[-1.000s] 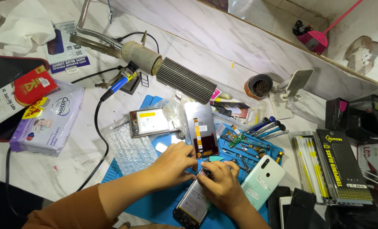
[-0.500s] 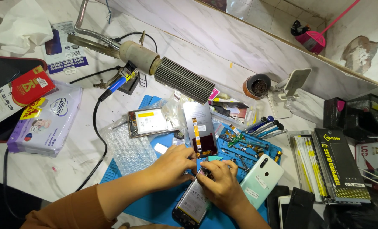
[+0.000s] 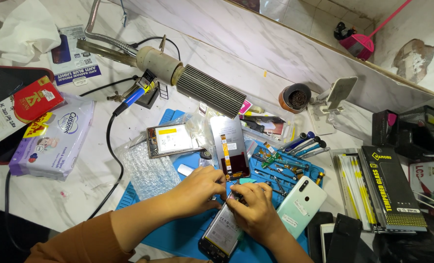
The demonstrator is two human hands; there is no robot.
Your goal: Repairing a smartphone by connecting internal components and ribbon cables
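Hardly shifted since before: left hand (image 3: 197, 189) and right hand (image 3: 253, 209), grips pinched on opened phone (image 3: 222, 230) over blue mat (image 3: 178, 234).

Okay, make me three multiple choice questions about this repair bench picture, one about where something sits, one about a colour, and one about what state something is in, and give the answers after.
1. Where is the pale mint phone back cover?
A. right of the hands
B. on the wipes pack
C. under the lamp

2. What colour is the rubber work mat?
A. red
B. blue
C. yellow

3. How is the opened phone with its battery showing?
A. sealed in a box
B. standing upright
C. lying flat, both hands on it

Answers: 1 A, the cover lies beside the right hand. 2 B, the mat's bare part is blue. 3 C, the left hand and the right hand meet at its top end.
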